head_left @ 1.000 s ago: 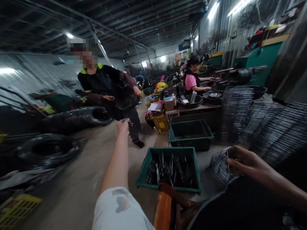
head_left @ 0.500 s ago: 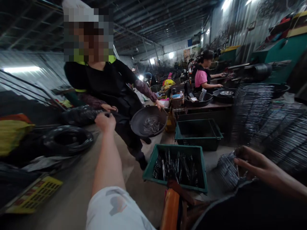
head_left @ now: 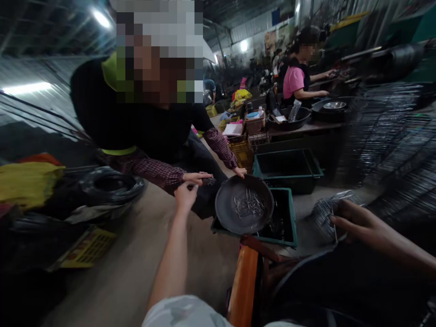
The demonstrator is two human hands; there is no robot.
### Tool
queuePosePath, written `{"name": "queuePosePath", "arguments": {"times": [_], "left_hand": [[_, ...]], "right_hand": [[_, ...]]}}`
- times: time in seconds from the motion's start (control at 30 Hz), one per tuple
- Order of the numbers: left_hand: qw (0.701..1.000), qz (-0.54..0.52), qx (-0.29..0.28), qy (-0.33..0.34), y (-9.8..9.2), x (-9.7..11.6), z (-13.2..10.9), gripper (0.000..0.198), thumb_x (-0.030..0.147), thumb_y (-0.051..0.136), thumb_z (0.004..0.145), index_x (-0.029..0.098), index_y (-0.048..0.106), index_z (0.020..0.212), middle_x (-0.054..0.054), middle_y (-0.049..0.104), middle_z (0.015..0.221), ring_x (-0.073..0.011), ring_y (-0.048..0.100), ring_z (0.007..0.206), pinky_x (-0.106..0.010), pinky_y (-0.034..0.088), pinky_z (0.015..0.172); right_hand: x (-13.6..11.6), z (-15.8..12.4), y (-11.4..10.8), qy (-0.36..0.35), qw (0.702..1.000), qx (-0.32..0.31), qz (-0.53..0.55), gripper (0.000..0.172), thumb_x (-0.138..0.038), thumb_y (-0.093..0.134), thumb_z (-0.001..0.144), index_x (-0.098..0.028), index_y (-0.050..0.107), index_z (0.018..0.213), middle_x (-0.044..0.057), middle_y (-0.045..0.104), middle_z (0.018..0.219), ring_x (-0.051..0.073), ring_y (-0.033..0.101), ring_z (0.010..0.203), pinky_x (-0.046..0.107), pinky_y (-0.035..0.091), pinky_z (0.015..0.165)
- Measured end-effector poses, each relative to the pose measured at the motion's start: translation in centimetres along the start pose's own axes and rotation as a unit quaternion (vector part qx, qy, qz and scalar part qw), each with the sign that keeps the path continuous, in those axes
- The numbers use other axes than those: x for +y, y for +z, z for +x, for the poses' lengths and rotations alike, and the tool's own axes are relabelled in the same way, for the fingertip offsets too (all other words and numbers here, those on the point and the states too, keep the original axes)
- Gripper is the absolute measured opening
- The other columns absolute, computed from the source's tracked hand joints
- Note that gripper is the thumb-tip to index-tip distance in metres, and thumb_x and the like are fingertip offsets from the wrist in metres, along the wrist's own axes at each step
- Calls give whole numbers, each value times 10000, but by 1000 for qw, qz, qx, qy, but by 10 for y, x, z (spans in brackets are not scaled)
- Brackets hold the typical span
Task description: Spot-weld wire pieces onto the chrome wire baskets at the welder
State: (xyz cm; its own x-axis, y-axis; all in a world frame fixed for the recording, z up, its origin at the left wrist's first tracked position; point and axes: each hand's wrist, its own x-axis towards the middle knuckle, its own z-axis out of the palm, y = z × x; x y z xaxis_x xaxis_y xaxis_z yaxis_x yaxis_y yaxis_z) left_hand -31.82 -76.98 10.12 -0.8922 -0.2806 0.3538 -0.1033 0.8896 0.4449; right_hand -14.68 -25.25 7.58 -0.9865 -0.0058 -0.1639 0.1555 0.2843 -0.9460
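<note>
My left hand (head_left: 185,198) reaches forward with its fingers closed, right by a co-worker's hand (head_left: 197,177). A small dark bit shows at my fingertips, too unclear to name. Small metal pieces lie on the co-worker's fingers. My right hand (head_left: 356,218), at the right, pinches a thin metal wire (head_left: 335,230) between thumb and fingers. Behind it is a blurred bundle of shiny wire pieces (head_left: 322,218). The co-worker's other hand (head_left: 240,172) grips the rim of a dark round pan (head_left: 227,217), which holds many loose metal wire pieces (head_left: 250,204).
Under the pan, a green crate (head_left: 292,218) holds metal parts; another green crate (head_left: 289,162) stands behind it. A wooden armrest (head_left: 242,284) is close in front. Wire racks (head_left: 378,131) rise at right. Coiled material (head_left: 111,184) and a yellow crate (head_left: 86,247) lie left.
The co-worker has bent forward and brought the pan nearer, over the green crate. My left hand has shifted right and lower in the view. My right hand keeps its pinch.
</note>
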Motion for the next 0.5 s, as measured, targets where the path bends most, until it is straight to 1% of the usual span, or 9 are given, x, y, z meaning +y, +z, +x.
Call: {"name": "queuePosePath", "arguments": {"times": [0.07, 0.1, 0.17, 0.23, 0.3, 0.37, 0.4, 0.47, 0.5], "left_hand": [[1000, -4, 12, 29, 18, 11, -25, 222, 294, 584, 881, 156, 695, 1014, -92, 740, 953, -241, 703, 894, -318, 533, 845], [998, -2, 20, 54, 23, 17, -34, 245, 302, 553, 908, 160, 683, 1059, -104, 726, 1051, -244, 687, 982, -329, 520, 904], [991, 10, 23, 131, 26, 26, -42, 275, 303, 489, 953, 179, 671, 1118, -109, 687, 1166, -241, 650, 1086, -342, 493, 977], [972, 44, -8, 230, 23, 37, -40, 299, 245, 442, 964, 208, 672, 1151, -102, 665, 1200, -240, 625, 1130, -356, 482, 1003], [945, 81, -69, 310, 19, 53, -37, 356, 143, 428, 921, 227, 678, 1162, -99, 660, 1195, -243, 615, 1139, -372, 481, 1004], [921, 87, -121, 359, 18, 76, -41, 413, 85, 447, 859, 233, 681, 1166, -98, 663, 1175, -247, 620, 1116, -382, 486, 991], [913, 74, -138, 376, 17, 89, -46, 421, 81, 464, 837, 232, 682, 1163, -99, 666, 1158, -246, 627, 1092, -383, 489, 982], [899, 26, -158, 408, 16, 110, -57, 417, 110, 499, 820, 235, 675, 1177, -100, 670, 1122, -249, 633, 1064, -389, 490, 975], [888, -2, -169, 428, 16, 116, -60, 413, 125, 511, 815, 236, 673, 1177, -101, 671, 1106, -252, 634, 1051, -393, 490, 970]], "right_hand": [[0, 0, 6, 21, 999, -16, 30, 565, -691, 728, 711, -217, 527, 943, 43, 610, 796, 218, 632, 677, 277, 521, 469], [-1, 0, 10, 28, 999, -21, 39, 557, -686, 732, 708, -216, 521, 920, 33, 599, 782, 210, 625, 669, 276, 520, 472], [-3, 0, 16, 42, 997, -31, 63, 531, -659, 742, 713, -216, 510, 894, 11, 584, 763, 196, 619, 660, 266, 512, 474], [-3, -2, 21, 51, 994, -23, 90, 508, -615, 762, 720, -213, 512, 905, 4, 591, 784, 186, 623, 667, 247, 502, 472], [-2, -5, 23, 53, 991, -2, 124, 480, -571, 776, 738, -208, 533, 938, 12, 612, 820, 180, 633, 682, 234, 502, 479], [2, -12, 22, 48, 982, 30, 181, 440, -522, 783, 765, -206, 555, 969, 22, 635, 839, 171, 643, 689, 225, 505, 494], [4, -17, 20, 46, 973, 48, 220, 424, -493, 795, 765, -207, 561, 975, 19, 642, 836, 163, 644, 681, 218, 502, 496], [10, -24, 15, 43, 945, 82, 313, 432, -440, 838, 721, -212, 564, 966, -1, 646, 808, 144, 639, 639, 205, 483, 478], [13, -28, 11, 44, 928, 88, 360, 456, -418, 863, 682, -213, 561, 955, -15, 643, 788, 137, 635, 615, 201, 473, 464]]}}
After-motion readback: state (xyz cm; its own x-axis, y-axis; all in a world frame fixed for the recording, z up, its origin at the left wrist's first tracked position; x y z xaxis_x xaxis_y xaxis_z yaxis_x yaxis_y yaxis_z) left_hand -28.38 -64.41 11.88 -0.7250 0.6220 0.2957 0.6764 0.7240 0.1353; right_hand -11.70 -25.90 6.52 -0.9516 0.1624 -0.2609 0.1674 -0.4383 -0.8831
